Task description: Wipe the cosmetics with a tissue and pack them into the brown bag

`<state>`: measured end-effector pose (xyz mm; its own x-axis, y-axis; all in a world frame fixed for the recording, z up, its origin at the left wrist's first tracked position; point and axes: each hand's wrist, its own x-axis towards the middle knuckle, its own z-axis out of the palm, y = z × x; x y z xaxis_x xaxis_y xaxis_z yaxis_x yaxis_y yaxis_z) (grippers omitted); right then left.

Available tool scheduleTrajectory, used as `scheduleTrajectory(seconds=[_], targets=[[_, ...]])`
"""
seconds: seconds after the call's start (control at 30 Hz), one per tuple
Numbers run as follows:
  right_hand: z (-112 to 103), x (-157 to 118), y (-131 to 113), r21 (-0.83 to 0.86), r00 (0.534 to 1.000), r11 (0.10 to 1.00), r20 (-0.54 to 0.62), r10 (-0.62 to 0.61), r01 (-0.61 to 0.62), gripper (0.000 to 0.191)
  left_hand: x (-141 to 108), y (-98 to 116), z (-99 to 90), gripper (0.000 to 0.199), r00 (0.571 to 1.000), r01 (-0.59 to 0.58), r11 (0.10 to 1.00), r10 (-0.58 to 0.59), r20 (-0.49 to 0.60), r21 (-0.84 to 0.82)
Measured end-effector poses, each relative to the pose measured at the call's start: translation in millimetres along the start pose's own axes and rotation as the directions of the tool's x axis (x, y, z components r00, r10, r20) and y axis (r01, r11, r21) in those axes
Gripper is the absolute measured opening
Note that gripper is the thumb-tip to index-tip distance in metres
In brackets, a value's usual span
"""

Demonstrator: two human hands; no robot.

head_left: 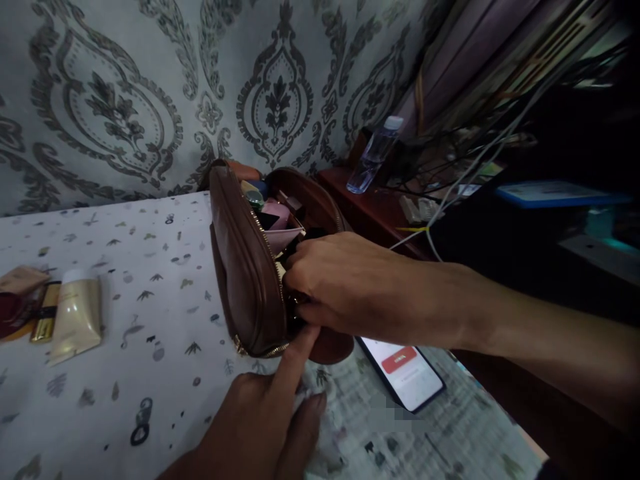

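A brown zippered toiletry bag (245, 267) lies unzipped on the patterned sheet, packed with small items. Among them are a pink pouch (280, 213) and a green-capped item (254, 198). My right hand (340, 280) reaches into the near end of the bag with its fingers curled; whatever they grip is hidden. Below it, my left hand (270, 407) has its index finger stretched to the bag's near rim and its thumb apart, holding nothing.
At left lie a cream tube (77, 317), a gold-and-black tube (46, 313) and a dark red compact (15, 313). A lit phone (405, 373) rests right of the bag. Beyond stand a water bottle (373, 157) and loose cables (465, 180).
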<state>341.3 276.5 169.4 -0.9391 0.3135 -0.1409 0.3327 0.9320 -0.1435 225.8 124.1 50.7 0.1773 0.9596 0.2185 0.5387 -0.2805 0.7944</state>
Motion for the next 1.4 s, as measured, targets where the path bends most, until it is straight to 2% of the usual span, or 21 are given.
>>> scheduleTrajectory(seconds=[0.2,0.5,0.63,0.87,1.0,1.1,1.23,1.4], targets=[[-1,0,-6,-0.028,0.998,0.999,0.049,0.043,-0.041,0.016,-4,-6,4.5,0.06,0.996,-0.061,0.996,0.066,-0.066,0.072],[0,4,-10,-0.134,0.996,0.99,0.071,0.06,-0.05,0.011,-6,-11,5.5,0.058,0.994,-0.091,0.992,0.096,-0.05,0.092],[-5,7,-14,-0.152,0.991,0.987,0.108,0.077,-0.06,0.01,-3,-5,2.3,0.056,0.998,-0.046,0.993,0.051,-0.039,0.108],[-10,3,-14,-0.099,0.995,0.994,0.084,0.044,-0.035,0.014,-2,12,-17.1,0.051,0.998,0.019,0.979,-0.032,0.059,0.204],[-11,4,-16,-0.041,0.993,0.997,0.095,0.066,-0.063,0.012,-11,10,-20.3,0.054,0.999,-0.009,0.974,0.001,0.039,0.227],[-8,3,-15,-0.021,0.994,0.996,0.05,0.093,-0.092,0.012,-21,5,-20.2,0.056,0.998,-0.063,0.971,0.066,-0.006,0.23],[-2,-2,-13,0.01,0.992,0.992,-0.008,0.126,-0.126,0.014,-35,0,-23.3,0.055,0.996,-0.083,0.966,0.087,-0.007,0.244],[2,-1,-17,-0.101,0.988,0.983,0.01,0.152,-0.15,0.015,-52,0,-25.8,0.055,0.996,-0.087,0.961,0.088,0.009,0.264]])
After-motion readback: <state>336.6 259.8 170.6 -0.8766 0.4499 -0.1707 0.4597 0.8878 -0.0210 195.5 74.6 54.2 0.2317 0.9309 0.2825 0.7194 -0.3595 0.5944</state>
